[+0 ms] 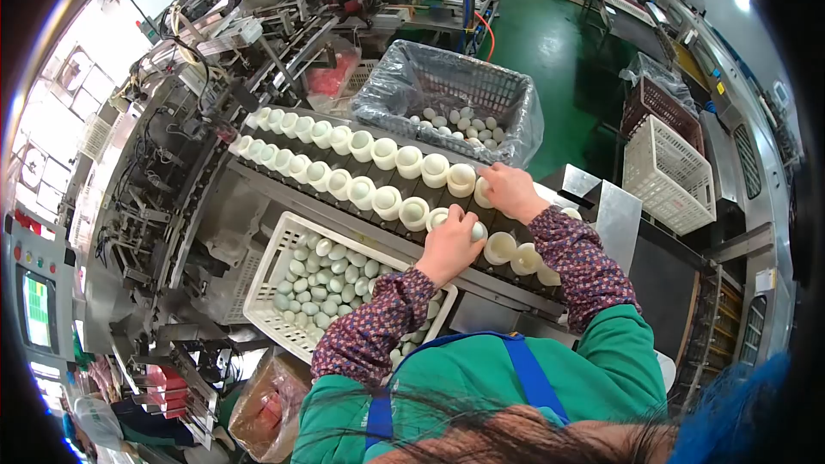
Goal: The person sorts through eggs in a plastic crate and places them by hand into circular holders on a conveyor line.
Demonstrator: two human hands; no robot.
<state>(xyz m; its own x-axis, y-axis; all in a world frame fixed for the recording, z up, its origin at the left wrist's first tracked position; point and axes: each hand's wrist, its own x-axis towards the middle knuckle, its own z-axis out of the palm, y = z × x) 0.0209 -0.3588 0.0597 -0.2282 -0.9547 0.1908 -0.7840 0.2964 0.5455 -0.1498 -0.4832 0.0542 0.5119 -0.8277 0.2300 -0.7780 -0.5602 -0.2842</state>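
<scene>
Two rows of round white cups [388, 203] run along a conveyor [344, 216], and many of them hold a pale egg. My left hand [450, 245] is closed round a pale egg [479, 231] over the near row, beside an empty cup [499, 249]. At the far row, my right hand [512, 192] has its fingers bent down over a cup; what they hold, if anything, is hidden. Below the conveyor, a white crate [284, 245] full of pale green eggs [331, 279] sits near my left forearm.
Beyond the conveyor stands a plastic-lined crate [438, 77] with several eggs inside. A white crate [669, 174] and a brown crate [657, 107] are at the right. Machinery and a lit control screen [37, 309] stand at the left. A metal box [601, 215] adjoins the conveyor's right end.
</scene>
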